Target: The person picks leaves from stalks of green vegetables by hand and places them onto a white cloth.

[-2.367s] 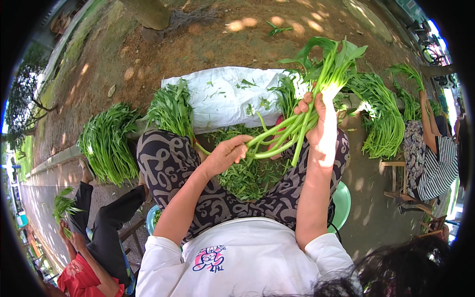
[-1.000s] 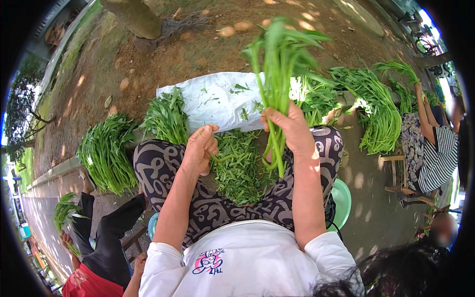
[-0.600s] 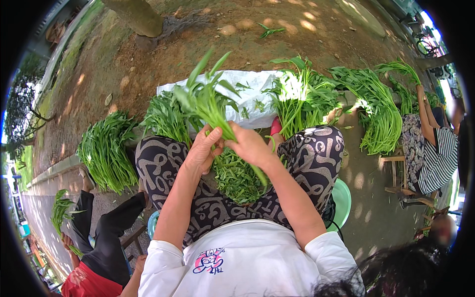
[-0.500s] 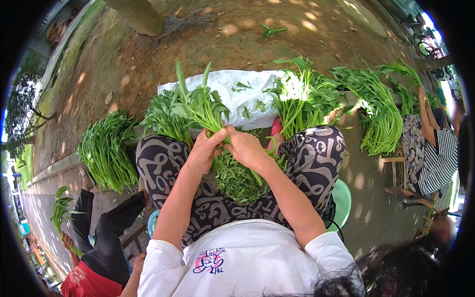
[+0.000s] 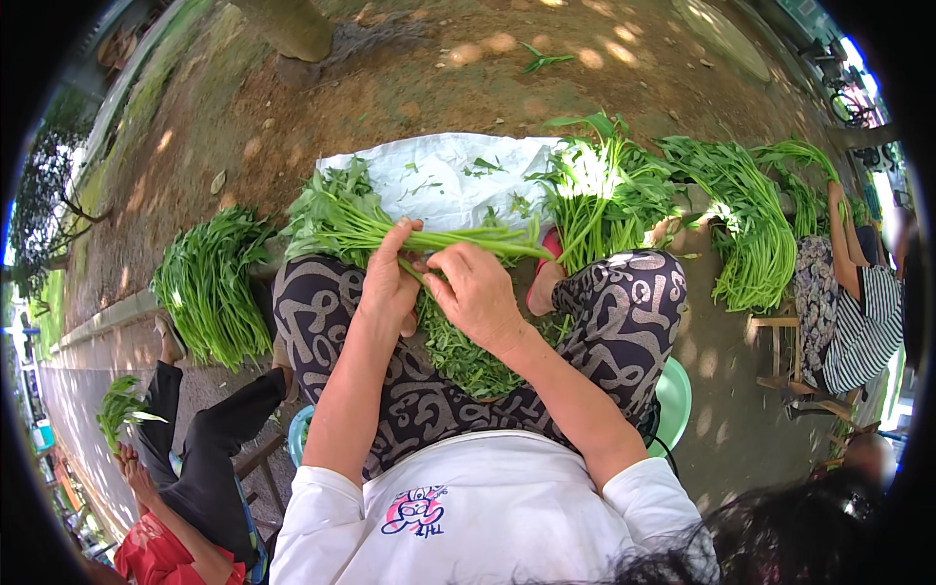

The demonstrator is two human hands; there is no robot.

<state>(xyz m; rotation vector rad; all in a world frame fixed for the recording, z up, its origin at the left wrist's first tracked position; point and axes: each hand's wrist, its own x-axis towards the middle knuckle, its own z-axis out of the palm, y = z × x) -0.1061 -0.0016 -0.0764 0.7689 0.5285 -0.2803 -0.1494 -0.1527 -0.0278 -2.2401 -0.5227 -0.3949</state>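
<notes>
A bunch of long-stemmed leafy greens, which look like water spinach (image 5: pixel 468 239), lies sideways in my left hand (image 5: pixel 392 283). Its leaves point left and its pale green stems point right. My left thumb and fingers are closed around the stems. Just below the stems, my right hand (image 5: pixel 475 297) is closed with its fingers curled close to my left fingertips. What its fingertips pinch is hidden. Beneath both hands, a heap of loose green leaves and bits (image 5: pixel 463 361) sits between my legs.
A white sheet (image 5: pixel 439 166) with leaf scraps lies ahead. Bundles of greens rest at its right (image 5: pixel 590 190), far left (image 5: pixel 210 292) and farther right (image 5: pixel 751 244). A pale green basin (image 5: pixel 675 405) stands by my right thigh. Other people sit on both sides, holding greens.
The bunch has turned from leaves upright to lying sideways, stems to the right. My right hand has come down off it to beside my left fingers. The person at lower left has raised a hand.
</notes>
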